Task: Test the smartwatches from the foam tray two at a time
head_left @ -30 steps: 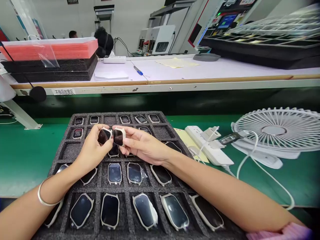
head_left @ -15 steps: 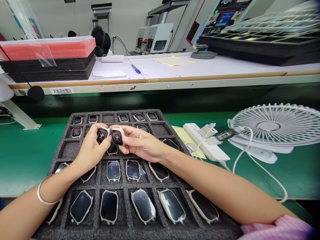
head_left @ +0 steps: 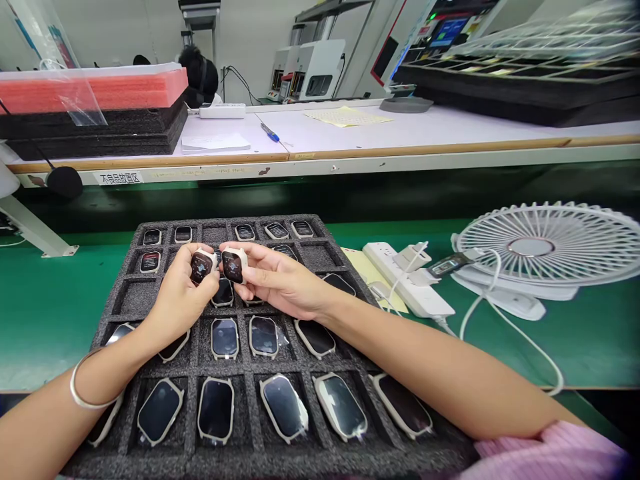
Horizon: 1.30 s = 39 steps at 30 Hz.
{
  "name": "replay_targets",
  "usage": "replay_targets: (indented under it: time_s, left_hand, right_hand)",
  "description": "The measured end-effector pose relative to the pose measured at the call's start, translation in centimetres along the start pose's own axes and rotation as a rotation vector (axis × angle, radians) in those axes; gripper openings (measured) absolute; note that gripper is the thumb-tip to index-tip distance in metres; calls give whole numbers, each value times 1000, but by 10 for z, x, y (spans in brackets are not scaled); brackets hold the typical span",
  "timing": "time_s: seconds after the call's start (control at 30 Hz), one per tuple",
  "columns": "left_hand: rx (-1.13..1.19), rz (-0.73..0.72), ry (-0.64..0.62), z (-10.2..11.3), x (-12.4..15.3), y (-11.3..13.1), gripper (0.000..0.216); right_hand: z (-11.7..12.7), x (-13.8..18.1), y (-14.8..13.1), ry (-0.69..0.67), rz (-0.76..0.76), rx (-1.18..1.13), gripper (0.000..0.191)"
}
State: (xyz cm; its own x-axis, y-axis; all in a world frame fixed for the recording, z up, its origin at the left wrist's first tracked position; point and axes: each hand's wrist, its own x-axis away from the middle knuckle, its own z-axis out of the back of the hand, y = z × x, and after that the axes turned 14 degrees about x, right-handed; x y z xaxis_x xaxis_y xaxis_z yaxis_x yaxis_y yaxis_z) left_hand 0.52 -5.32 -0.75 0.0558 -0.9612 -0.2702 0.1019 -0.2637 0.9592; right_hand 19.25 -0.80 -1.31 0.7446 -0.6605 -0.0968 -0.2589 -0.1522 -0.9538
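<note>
Two strapless smartwatches are held side by side above a dark foam tray [head_left: 273, 460]. My left hand [head_left: 180, 293] is closed on one smartwatch [head_left: 201, 267], its lit screen facing me. The other smartwatch [head_left: 233, 265], also lit, is pinched between the thumb and fingers of my right hand [head_left: 283, 280]. Below them, several more watch bodies lie in the tray's compartments, such as a dark-screened one [head_left: 216, 410] in the front row. Watches in the back row, like this one [head_left: 302, 229], show text on their screens. My hands and forearms hide part of the tray.
Right of the tray are a white power strip [head_left: 407, 280], a cable and a white fan [head_left: 535, 247]. Behind runs a raised shelf [head_left: 340, 147] with pink and black foam [head_left: 100, 90], a blue pen [head_left: 270, 132] and stacked trays [head_left: 520, 93]. A person's head [head_left: 200, 73] shows beyond.
Both hands keep hold of the two smartwatches in nearly the same pose. The whole view has shifted slightly; the tray's contents look unchanged.
</note>
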Motion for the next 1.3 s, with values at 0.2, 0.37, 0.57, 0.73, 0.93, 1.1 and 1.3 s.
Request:
replay_targets:
  time_s: [0.2,0.37,0.57,0.73,0.93,1.1,1.3]
  left_hand:
    - [-2,-9,-2,1,0,-2,32]
    - [-4,-1,-10,1,0,0,32]
    - [-8,17,-4,2,0,0,35]
    - [11,30,-20,1,1,1,35]
    - [-9,36,-21,1,0,2,35]
    - [-28,35,-24,2,0,1,34]
    - [-26,17,-20,1,0,1,33]
  right_hand:
    - [1,-1,0,-2,13,2,41]
    - [0,0,1,-16,13,6,42]
    - [-1,1,0,-12,5,17,45]
    - [-1,1,0,-21,-3,15,47]
    - [-2,2,-2,-11,-2,31,48]
    - [-1,2,-2,-26,-10,36,50]
    - [-1,2,-1,-23,3,37,49]
